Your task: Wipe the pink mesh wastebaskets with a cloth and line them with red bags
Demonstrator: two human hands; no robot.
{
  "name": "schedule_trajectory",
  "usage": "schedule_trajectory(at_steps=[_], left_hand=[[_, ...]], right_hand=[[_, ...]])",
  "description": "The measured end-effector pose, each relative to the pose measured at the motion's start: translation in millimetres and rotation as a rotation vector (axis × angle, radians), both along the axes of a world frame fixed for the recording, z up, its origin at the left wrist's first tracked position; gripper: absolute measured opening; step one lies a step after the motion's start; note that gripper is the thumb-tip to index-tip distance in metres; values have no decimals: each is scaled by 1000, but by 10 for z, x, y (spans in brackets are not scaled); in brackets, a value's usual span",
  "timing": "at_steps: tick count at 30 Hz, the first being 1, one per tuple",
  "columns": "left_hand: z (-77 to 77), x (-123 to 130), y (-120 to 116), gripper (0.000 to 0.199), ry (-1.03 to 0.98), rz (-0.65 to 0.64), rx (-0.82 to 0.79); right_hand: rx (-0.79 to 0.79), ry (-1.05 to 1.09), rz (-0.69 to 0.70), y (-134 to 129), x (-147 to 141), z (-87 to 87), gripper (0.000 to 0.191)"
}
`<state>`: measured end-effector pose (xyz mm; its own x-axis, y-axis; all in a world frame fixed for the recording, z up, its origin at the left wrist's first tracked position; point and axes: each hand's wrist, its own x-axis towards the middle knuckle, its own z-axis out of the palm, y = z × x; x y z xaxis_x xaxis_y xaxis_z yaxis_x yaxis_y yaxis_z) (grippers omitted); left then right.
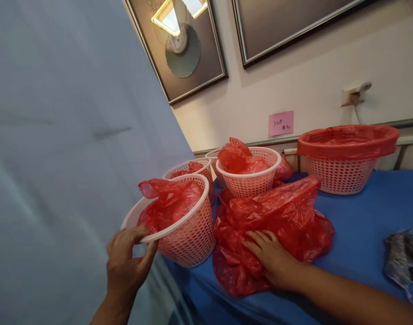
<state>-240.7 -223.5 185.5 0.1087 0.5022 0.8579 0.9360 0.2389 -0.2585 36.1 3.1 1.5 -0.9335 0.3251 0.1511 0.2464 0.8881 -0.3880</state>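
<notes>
My left hand point(130, 257) pinches the near rim of a pale pink plastic basket point(189, 239), thumb outside and fingers over the edge. The basket tilts towards me, and a crumpled red plastic bag point(172, 203) lies inside it. To the right, my right hand point(269, 255) rests on a loose heap of red plastic bags point(277, 216), its fingers stretched out over the film. The heap lies on the blue tablecloth point(362, 216), against another pink basket point(250, 180) with red plastic in it.
Further back stands a pink basket point(209, 174) holding red film. At the right, a basket point(343, 174) has a red bag folded over its rim. A grey and black bundle point(404, 257) lies at the right edge. A pale blue curtain-like surface point(74, 135) borders the left.
</notes>
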Motion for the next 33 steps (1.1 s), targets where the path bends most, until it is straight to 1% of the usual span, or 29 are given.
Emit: schedule_trajectory(at_steps=[3, 7, 9, 12, 17, 19, 22, 24, 29, 33], left_hand=[[43, 15, -51, 14, -7, 2, 7], [58, -7, -59, 16, -57, -22, 14], [26, -30, -38, 15, -55, -25, -25], [-54, -54, 1, 17, -13, -33, -43], [-175, 14, 52, 44, -87, -17, 50], [-203, 69, 68, 49, -86, -6, 73], [-225, 138, 94, 50, -58, 14, 106], [-229, 157, 111, 47, -39, 31, 108], [-183, 140, 109, 15, 39, 46, 53], [-98, 185, 66, 13, 34, 30, 18]], right_hand=[[-31, 84, 0, -97, 98, 14, 100], [-69, 142, -8, -111, 201, -94, 94], [-81, 154, -18, -80, 227, -157, 90], [-90, 170, -27, -46, 260, -210, 91], [-50, 203, -9, -75, 320, -181, 95], [-36, 210, 5, -83, 331, -169, 93], [-46, 180, 6, -70, 326, -185, 92], [-65, 135, -6, -55, 314, -210, 93], [-92, 38, -45, -35, 307, -256, 88], [-95, 28, -53, -33, 320, -284, 85]])
